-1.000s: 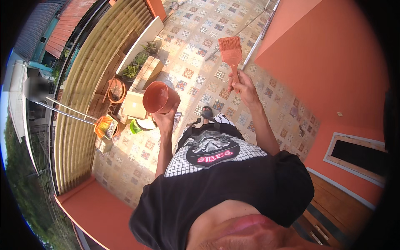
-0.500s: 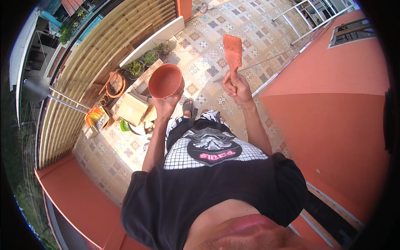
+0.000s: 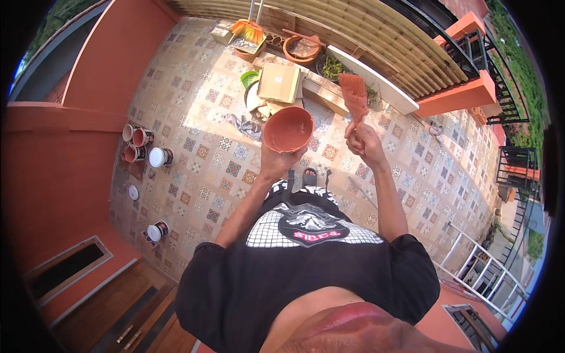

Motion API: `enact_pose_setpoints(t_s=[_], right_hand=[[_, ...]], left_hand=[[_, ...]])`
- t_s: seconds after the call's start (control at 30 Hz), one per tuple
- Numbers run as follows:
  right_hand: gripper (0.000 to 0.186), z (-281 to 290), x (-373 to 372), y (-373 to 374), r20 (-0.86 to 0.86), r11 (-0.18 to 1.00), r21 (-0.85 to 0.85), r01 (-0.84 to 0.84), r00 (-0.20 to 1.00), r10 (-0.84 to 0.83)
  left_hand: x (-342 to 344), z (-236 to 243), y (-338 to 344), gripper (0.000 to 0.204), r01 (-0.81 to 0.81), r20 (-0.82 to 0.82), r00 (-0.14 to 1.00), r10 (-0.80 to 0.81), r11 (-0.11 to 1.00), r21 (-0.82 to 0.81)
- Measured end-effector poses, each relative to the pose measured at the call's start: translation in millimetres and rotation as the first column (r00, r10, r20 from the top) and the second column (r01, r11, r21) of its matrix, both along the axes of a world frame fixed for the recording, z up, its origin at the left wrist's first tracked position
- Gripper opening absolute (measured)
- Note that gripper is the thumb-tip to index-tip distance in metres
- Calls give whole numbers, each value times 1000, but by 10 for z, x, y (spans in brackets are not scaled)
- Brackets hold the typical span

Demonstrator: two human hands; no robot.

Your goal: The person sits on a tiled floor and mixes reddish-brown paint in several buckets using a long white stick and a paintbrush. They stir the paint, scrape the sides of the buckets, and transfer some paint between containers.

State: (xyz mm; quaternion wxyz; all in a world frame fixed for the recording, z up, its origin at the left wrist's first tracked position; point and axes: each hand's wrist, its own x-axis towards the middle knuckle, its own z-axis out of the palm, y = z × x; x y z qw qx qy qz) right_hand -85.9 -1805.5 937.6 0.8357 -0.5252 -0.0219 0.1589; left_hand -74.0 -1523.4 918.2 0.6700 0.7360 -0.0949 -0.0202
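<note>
My left hand is closed round a terracotta-coloured cup-like container, held upright with its open top facing up and its inside coated the same colour. To its right, my right hand grips the handle of a wide paintbrush with bristles raised and covered in orange-red paint. Both are held out above the patterned tile floor, near my feet in a dark sandal.
Paint buckets stand by the orange wall at left. Cardboard, planters and an orange broom line the bamboo fence ahead. A metal ladder is at lower right, a door at lower left.
The view has swung round: the fence moved from the left to ahead, and paint buckets came into view at left. Both hands still hold container and brush, now further right.
</note>
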Motion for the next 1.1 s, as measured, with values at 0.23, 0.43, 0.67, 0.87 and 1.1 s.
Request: enact_pose_setpoints(t_s=[0.23,0.43,0.67,0.87,1.1], right_hand=[[58,70,1046,1843,0,927,-18,-375,927,375],[55,-58,1336,4018,-87,823,-26,-568,821,564],[47,-54,1570,6052,-98,782,-221,-582,811,576],[47,-106,2056,7331,-60,672,-437,-598,764,642],[39,-838,3071,9161,-47,546,-695,-467,788,614]], left_hand=[[-328,104,1386,68,-480,4,877,480,877,-7],[-637,-26,3067,72,-735,8,677,736,677,-49],[-853,237,5006,77,-844,14,535,844,534,50],[-669,264,6196,70,-933,13,360,933,360,28],[-99,-22,7610,70,-990,-6,140,990,140,-7]])
